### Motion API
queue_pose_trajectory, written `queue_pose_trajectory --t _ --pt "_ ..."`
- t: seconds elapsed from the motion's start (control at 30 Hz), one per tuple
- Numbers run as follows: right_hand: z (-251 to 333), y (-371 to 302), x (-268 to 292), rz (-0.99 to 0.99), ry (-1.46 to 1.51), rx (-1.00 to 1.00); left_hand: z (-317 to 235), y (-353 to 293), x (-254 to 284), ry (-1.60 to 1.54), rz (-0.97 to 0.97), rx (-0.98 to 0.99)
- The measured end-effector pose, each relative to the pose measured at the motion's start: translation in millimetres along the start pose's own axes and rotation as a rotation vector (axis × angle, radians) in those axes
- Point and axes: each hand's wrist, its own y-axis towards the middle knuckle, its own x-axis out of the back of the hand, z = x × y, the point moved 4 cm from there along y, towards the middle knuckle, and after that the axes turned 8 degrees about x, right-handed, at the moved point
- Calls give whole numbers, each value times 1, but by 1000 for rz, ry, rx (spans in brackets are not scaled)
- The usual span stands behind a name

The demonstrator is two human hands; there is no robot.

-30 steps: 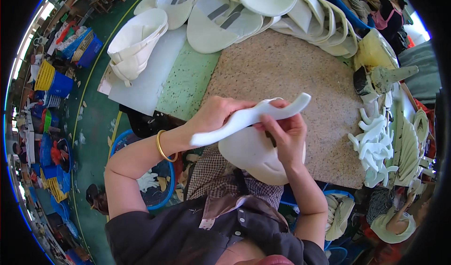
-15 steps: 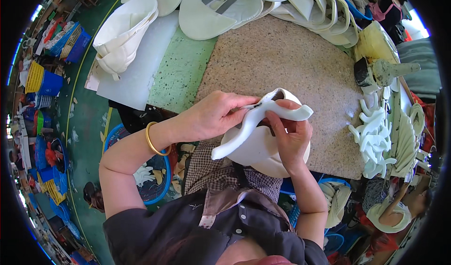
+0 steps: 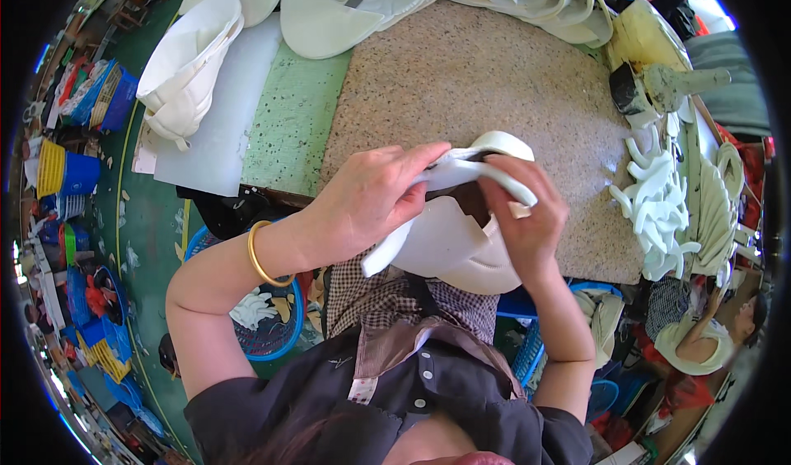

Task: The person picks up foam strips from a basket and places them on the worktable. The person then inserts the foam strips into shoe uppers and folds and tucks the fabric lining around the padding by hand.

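Above my lap at the table's near edge is a cream, cup-shaped piece [image 3: 441, 238] that looks like a shoe upper, its dark inside showing through an opening. Across that opening runs a curved white foam strip [image 3: 470, 170]. My left hand [image 3: 354, 201] is closed, pinching the strip against the upper's edge between thumb and fingers. On the other side my right hand [image 3: 531, 218] has its fingers curled over the strip's right end and the upper's rim; its fingertips are partly hidden. The strip's lower left end [image 3: 381, 257] hangs free below my left hand.
More curved foam strips [image 3: 659, 205] lie heaped at the table's right, near a brush in a pot [image 3: 671, 84]. Cream uppers [image 3: 329, 28] line the far edge, with stacked ones [image 3: 185, 70] at far left. A blue basket [image 3: 276, 345] stands beside my lap. Another person [image 3: 713, 333] sits at right.
My right hand has turned and shifted, and the strip's right end now bends down along the upper's rim. The left hand keeps its pinch. The whole view has shifted slightly.
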Motion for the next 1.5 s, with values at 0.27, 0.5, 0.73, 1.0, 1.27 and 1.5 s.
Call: queue_pose_trajectory --t 0.27,0.5,0.73,1.0,1.27,1.5 --pt "-4 -3 5 21 -3 -125 -13 2 -4 83 49 26" --pt "-6 1 5 151 -149 -93 -18 26 -14 -52 68 76" --pt "-18 -7 11 217 -248 -90 -35 42 -27 318 -41 -149" --pt "-17 -6 30 351 -36 -250 -52 65 -44 583 7 -126" --pt "-10 -9 28 374 -359 -151 -59 73 -43 671 35 -148" --pt "-14 -10 35 289 -393 -29 -54 76 -44 673 28 -136"
